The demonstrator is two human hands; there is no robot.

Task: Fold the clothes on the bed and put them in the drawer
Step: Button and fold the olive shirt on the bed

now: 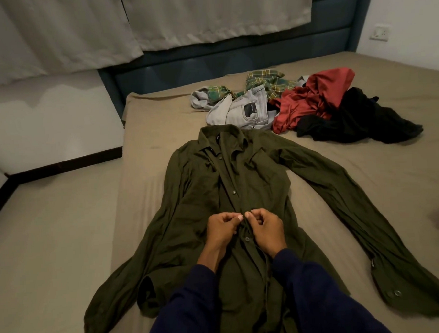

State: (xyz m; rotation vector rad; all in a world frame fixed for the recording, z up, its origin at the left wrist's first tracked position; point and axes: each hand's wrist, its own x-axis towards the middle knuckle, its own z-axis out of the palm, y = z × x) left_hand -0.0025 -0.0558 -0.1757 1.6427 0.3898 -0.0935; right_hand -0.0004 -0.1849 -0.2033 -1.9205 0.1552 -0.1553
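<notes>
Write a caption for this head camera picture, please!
Two hands button a long-sleeved olive green shirt on the bed.

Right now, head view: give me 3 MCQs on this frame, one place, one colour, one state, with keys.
1. Where does the pile of unfolded clothes lie relative to the green shirt?
A. beyond its collar, nearer the headboard
B. under it
C. on the floor

2. What colour is the garment at the pile's right end?
A. white
B. black
C. yellow

3. What are both hands doing?
A. resting flat on the bed
B. lifting a sleeve
C. pinching the shirt's button placket

Key: 1 A, pile sits past the collar. 2 B, black garment is rightmost. 3 C, left hand and right hand meet at the placket.
</notes>
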